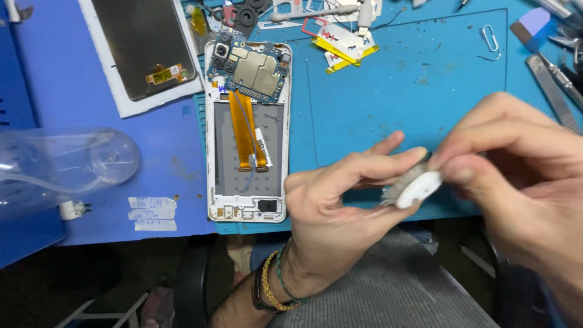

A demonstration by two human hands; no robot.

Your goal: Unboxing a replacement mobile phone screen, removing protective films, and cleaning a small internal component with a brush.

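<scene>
My left hand (340,206) and my right hand (516,164) meet low in the frame, in front of the bench edge. Between them is a small white brush head (419,188) with worn grey bristles. The left thumb and fingers pinch its bristle side, and the right fingers grip its upper end, where something small and dark sticks out. An opened white phone frame (248,130) lies on the blue mat (413,85) to the left of my hands, with its circuit board, orange ribbon cables and empty battery bay showing.
A detached phone screen (143,45) lies face down at the back left. A clear plastic bottle (61,164) lies on its side at left. Metal tweezers (555,91), a paper clip (490,39) and yellow-white sticker scraps (343,45) sit on the mat.
</scene>
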